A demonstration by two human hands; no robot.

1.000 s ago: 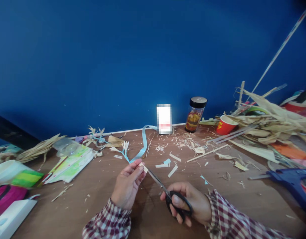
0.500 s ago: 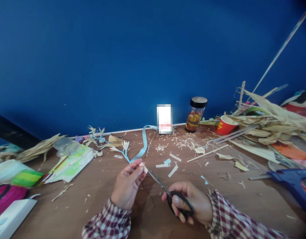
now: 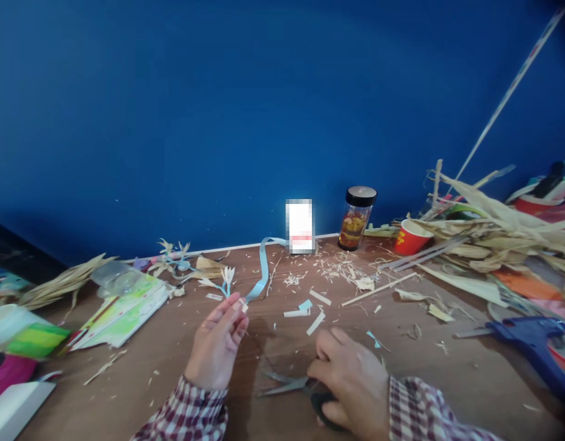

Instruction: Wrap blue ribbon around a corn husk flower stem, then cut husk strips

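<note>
My left hand (image 3: 216, 342) is raised over the brown table (image 3: 172, 361), its thumb and fingers pinched on a small pale strip piece (image 3: 242, 304). Just beyond it lie a light blue ribbon (image 3: 263, 269) and a small husk flower (image 3: 228, 276). My right hand (image 3: 351, 380) is palm down at the near edge, closed over the black handle of a pair of scissors (image 3: 285, 384). The scissors lie flat on the table, blades parted and pointing left. Both sleeves are red-and-white plaid.
Cut strips (image 3: 310, 309) and husk scraps litter the middle. A black-lidded jar (image 3: 356, 217) and red cup (image 3: 410, 237) stand at the blue wall. A dry husk pile (image 3: 494, 236) and blue glue gun (image 3: 533, 335) lie right. Green paper packets (image 3: 121, 306) lie left.
My right hand has turned palm down and lowered the scissors from the strip onto the table, blades now pointing left. My left hand has shifted left with the piece.
</note>
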